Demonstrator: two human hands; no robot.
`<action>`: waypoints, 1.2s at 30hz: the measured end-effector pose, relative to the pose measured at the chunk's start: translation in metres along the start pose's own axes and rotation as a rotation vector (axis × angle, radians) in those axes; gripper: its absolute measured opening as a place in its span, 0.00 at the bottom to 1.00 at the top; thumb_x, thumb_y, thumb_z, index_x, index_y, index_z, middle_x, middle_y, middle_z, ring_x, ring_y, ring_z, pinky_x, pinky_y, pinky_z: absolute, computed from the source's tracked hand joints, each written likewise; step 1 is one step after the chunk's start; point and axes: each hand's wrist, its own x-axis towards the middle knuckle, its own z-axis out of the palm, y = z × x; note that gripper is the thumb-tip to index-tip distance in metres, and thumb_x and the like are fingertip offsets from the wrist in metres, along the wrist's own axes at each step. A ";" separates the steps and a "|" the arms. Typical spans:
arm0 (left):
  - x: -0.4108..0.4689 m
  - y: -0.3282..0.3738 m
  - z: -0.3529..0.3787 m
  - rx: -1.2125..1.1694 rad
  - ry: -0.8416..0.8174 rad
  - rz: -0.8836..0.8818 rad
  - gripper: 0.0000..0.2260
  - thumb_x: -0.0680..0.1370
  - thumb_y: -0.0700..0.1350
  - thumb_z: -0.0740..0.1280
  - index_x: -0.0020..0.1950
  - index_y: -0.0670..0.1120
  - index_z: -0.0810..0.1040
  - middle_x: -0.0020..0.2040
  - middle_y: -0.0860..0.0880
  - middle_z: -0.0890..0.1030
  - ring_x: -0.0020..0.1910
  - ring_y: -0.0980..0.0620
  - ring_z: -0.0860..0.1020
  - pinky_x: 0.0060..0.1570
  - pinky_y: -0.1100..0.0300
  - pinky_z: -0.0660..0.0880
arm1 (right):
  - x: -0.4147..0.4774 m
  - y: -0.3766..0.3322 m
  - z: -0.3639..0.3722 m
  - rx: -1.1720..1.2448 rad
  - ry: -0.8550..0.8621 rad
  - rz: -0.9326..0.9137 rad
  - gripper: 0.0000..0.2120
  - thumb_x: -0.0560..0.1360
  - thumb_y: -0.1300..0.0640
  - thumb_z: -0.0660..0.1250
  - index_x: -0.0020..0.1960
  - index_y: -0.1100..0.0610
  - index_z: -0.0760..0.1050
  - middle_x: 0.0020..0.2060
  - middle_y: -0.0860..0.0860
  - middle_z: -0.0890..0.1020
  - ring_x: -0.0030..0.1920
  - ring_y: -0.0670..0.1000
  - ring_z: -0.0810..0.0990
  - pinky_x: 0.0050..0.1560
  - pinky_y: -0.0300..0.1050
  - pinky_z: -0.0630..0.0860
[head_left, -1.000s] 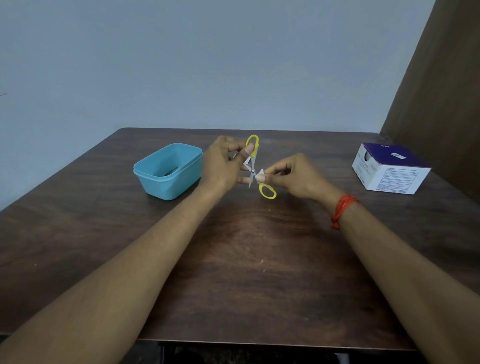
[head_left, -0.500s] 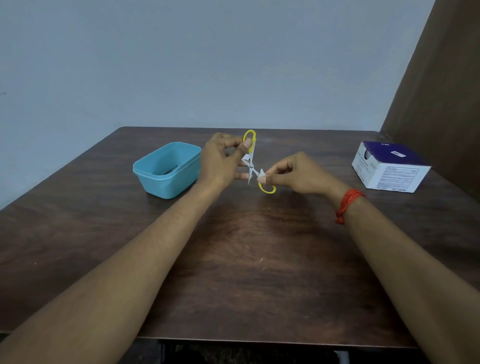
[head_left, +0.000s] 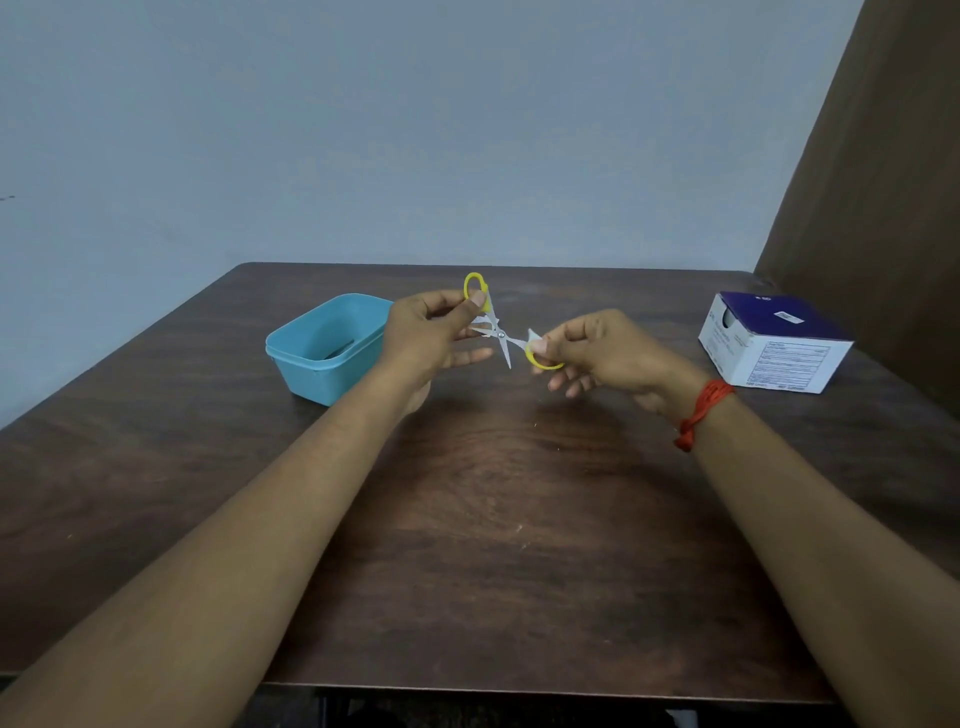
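A small pair of scissors (head_left: 500, 335) with yellow handle loops and steel blades is held above the middle of the dark wooden table (head_left: 498, 519). My left hand (head_left: 431, 340) pinches the upper yellow loop between thumb and fingers. My right hand (head_left: 602, 353) pinches the lower yellow loop, with a small white scrap at its fingertips. The blades are spread apart in a cross, one tip pointing down toward the table.
A light blue plastic tub (head_left: 327, 348) stands left of my left hand, with a dark thin thing lying inside. A white and purple cardboard box (head_left: 774, 343) sits at the right, near a brown panel (head_left: 883, 182). A red thread band circles my right wrist.
My hands have drawn apart, and the scissors have opened wider. The right hand with its loop moved right; the left hand's loop stayed high.
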 end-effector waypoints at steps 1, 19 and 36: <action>0.000 0.001 -0.001 0.001 -0.005 -0.009 0.09 0.79 0.43 0.71 0.52 0.37 0.82 0.45 0.44 0.83 0.44 0.49 0.83 0.42 0.52 0.84 | 0.001 0.000 0.000 -0.018 0.040 -0.024 0.08 0.77 0.58 0.72 0.50 0.63 0.81 0.39 0.54 0.85 0.30 0.45 0.81 0.30 0.37 0.77; 0.001 -0.001 -0.001 -0.054 0.127 0.045 0.05 0.82 0.40 0.67 0.48 0.39 0.79 0.40 0.44 0.83 0.34 0.52 0.85 0.40 0.58 0.83 | 0.006 0.007 -0.002 0.107 0.223 -0.080 0.06 0.76 0.58 0.74 0.47 0.61 0.84 0.41 0.56 0.87 0.30 0.45 0.80 0.31 0.37 0.78; 0.002 -0.012 0.007 0.466 -0.099 0.301 0.07 0.78 0.45 0.73 0.55 0.48 0.86 0.40 0.49 0.87 0.41 0.53 0.86 0.51 0.54 0.83 | 0.013 0.004 0.002 -0.171 0.422 -0.398 0.02 0.75 0.53 0.75 0.46 0.50 0.86 0.24 0.35 0.78 0.26 0.36 0.74 0.32 0.32 0.70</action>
